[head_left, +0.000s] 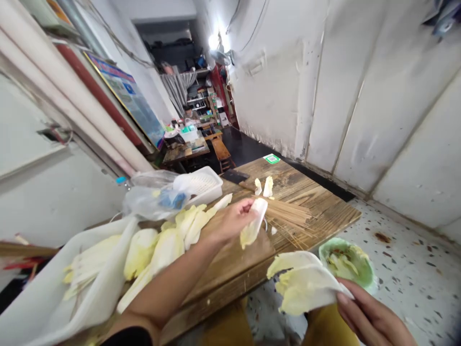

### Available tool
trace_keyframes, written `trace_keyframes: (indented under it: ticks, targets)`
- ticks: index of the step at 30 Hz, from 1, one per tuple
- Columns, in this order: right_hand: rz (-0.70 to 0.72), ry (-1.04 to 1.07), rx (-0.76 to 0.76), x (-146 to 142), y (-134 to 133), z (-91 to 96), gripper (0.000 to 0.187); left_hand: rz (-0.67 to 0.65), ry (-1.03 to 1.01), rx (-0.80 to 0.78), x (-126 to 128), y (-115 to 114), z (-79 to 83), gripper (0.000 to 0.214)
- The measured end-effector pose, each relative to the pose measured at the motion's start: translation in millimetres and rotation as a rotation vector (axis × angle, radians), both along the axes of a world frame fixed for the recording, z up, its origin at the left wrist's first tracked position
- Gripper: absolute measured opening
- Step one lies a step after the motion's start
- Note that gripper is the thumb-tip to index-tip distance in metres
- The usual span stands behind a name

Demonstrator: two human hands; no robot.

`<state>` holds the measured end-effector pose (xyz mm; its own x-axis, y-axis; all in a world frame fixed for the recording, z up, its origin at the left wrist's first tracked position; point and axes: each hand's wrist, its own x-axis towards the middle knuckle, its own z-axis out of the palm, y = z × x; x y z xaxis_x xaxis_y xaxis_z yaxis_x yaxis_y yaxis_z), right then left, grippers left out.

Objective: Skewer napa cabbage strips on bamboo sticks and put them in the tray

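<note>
Over the wooden cutting board point(223, 269), my left hand point(237, 218) pinches a small cabbage leaf point(254, 226) with a white stem and yellow tip. My right hand point(370, 310) grips a larger cabbage leaf point(306, 283) by its white stem end, held off the table's front edge with its frilly side to the left. A row of loose cabbage leaves point(169, 247) lies left of the board, partly behind my left forearm. Thin wooden skewers point(288, 211) are spread just beyond my left hand. Two small leaf pieces point(267, 186) lie behind them.
A white bin point(118, 259) with leaves on sticks stands at the left. A white basket point(205, 185) and plastic bags point(154, 197) sit behind the leaves. A cleaver point(235, 176) lies at the table's far side. On the floor stands a green-lined bucket point(365, 269) of leaf scraps.
</note>
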<state>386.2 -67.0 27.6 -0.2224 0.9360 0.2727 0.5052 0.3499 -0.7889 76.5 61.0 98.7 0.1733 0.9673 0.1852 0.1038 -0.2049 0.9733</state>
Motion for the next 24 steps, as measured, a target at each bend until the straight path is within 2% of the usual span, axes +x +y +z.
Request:
trace_keyframes:
  ticks: [2, 4, 8, 15, 24]
  targets:
    - [0.064, -0.016, -0.084, -12.4, -6.1, 14.8, 0.033, -0.076, -0.170, -0.175, 3.2, -41.0, -9.5, 0.038]
    - [0.078, -0.046, -0.086, -25.0, -15.6, 27.3, 0.032, -0.124, -0.318, -0.311, 3.5, -72.0, -15.7, 0.042]
    - [0.091, -0.090, -0.055, -40.8, -37.7, 46.1, 0.029, -0.106, -0.461, -0.405, -1.8, -109.4, -22.7, 0.042]
    - [0.129, -0.161, 0.003, -48.4, -59.0, 66.2, 0.032, -0.055, -0.460, -0.352, -12.3, -133.2, -22.2, 0.040]
    - [0.114, -0.174, 0.100, -51.2, -65.4, 66.6, 0.028, -0.087, -0.444, -0.357, -8.7, -138.3, -18.1, 0.038]
